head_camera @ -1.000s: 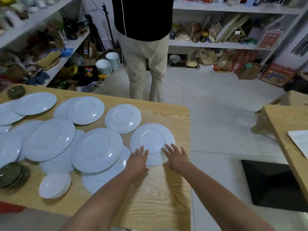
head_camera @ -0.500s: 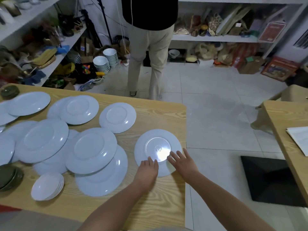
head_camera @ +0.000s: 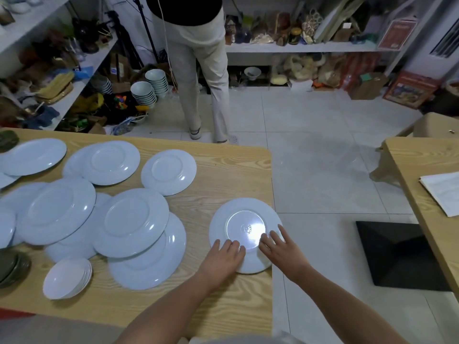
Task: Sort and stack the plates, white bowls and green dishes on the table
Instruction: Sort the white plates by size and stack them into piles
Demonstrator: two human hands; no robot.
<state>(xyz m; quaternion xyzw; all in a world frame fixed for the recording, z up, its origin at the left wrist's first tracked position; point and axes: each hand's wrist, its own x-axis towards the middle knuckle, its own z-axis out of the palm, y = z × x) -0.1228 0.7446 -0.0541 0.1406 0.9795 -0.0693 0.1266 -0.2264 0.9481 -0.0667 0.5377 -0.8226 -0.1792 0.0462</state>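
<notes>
I see both hands lying flat on one plate (head_camera: 244,219), fingers straight, gripping nothing: the left hand (head_camera: 223,256) on its near rim, the right hand (head_camera: 280,249) just beside it. Over the last second the plate has slid right, clear of the overlapping plates (head_camera: 131,219), to the table's (head_camera: 223,306) right edge, where it slightly overhangs. I judge a stack starts here. Bowls (head_camera: 67,278) and green dishes (head_camera: 12,266) wait near left.

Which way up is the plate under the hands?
Face down: the plate shows its foot ring and a stamp in the middle.
</notes>
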